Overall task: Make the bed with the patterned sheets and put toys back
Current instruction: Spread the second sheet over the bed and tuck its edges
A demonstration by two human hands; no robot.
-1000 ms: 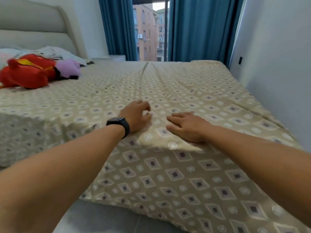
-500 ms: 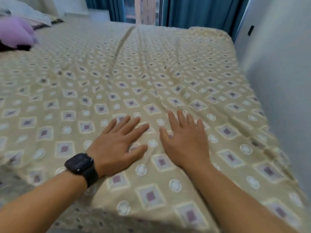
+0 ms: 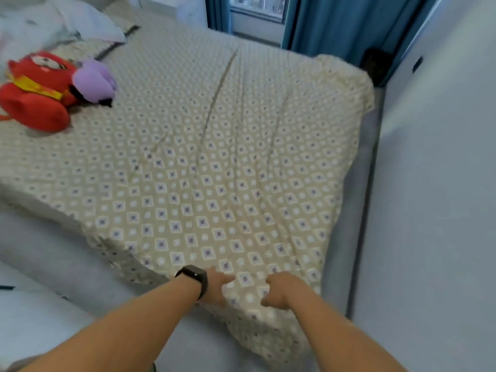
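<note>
I counted one patterned sheet (image 3: 204, 167), two toys (image 3: 37, 89) (image 3: 94, 81), two hands (image 3: 218, 287) (image 3: 279, 289); both gripped the sheet's edge, fingers hidden.

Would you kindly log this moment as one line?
left hand: grips sheet edge | right hand: grips sheet edge | red toy, purple toy: on bed

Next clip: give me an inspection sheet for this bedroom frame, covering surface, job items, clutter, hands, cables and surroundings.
Surface: bed, bare grey mattress exposed at left.
Job's things: patterned sheet spread and creased; red plush toy and purple plush toy lying on it.
Clutter: white bedding heaped at the head.
Hands: left hand and right hand, each with a grip on the sheet's near edge.
Cables: nothing seen.
Surroundings: blue curtains, window, wall at right.
</note>
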